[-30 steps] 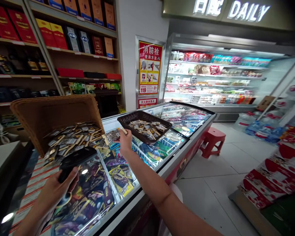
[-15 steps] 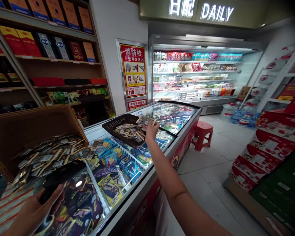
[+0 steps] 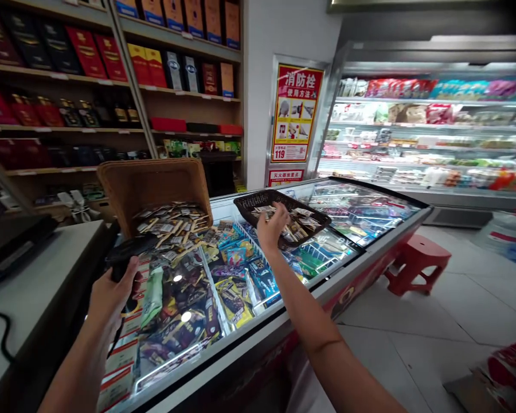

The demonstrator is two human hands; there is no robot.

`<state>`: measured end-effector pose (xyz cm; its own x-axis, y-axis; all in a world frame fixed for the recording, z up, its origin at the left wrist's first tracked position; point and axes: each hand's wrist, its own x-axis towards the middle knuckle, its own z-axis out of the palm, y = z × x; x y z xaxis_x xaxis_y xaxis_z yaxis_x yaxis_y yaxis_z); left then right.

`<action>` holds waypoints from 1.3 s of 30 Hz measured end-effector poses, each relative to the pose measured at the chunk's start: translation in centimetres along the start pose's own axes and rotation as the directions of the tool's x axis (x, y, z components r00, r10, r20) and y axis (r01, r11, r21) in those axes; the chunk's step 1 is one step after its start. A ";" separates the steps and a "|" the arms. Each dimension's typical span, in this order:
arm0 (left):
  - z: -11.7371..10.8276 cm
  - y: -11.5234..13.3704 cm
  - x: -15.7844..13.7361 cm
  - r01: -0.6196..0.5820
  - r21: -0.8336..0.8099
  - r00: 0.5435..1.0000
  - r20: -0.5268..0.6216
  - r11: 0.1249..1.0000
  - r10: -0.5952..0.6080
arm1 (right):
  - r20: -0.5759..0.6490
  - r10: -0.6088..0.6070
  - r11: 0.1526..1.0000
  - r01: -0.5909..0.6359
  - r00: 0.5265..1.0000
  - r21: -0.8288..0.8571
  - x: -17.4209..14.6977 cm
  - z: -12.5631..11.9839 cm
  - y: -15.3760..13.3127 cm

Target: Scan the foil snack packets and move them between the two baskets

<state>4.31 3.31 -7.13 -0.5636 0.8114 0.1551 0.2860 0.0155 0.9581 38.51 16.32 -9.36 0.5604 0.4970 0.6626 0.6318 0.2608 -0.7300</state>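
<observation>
The long, glass-topped freezer (image 3: 382,245) holds a tipped tan woven basket (image 3: 152,182) and a low dark-brown woven basket (image 3: 254,200). My right hand (image 3: 272,227), fingers apart, is over the brown one; my left hand (image 3: 112,293) grips a black plastic scanner (image 3: 133,248). Small flat packets with pale sticks (image 3: 178,225) lie in both. I seem to be sorting; picking one needs a pinch.

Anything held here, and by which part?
The left grip holds a black handheld device by its handle; for the right grip, over the dark basket, I can't tell.

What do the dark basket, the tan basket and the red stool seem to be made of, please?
Dark basket: probably plastic, satin, with openwork weave. Tan basket: matte wicker or imitation, its rim looks braided. Red stool: likely plastic, smooth, evenly coloured, seemingly moulded.
</observation>
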 end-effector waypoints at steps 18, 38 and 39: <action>0.5 -2.0 -0.3 0.074 -0.210 0.996 0.062 0.975 -0.062 | 0.907 -0.194 0.765 0.637 0.375 -0.100 -11.5 10.2 -5.0; 2.0 -2.3 -0.8 0.074 -0.160 0.987 0.152 0.984 -0.050 | 0.719 0.176 0.954 0.064 0.673 -0.294 -9.3 6.6 0.3; 2.1 -2.3 -0.8 0.073 -0.158 0.986 0.159 0.985 -0.047 | 0.714 0.187 0.960 0.029 0.674 -0.279 -9.0 6.6 0.5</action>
<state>5.75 3.84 -9.98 -0.4456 0.8925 0.0694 0.1186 -0.0180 0.9928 30.26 17.50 -16.79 0.1137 0.9751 0.1902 0.7724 0.0336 -0.6343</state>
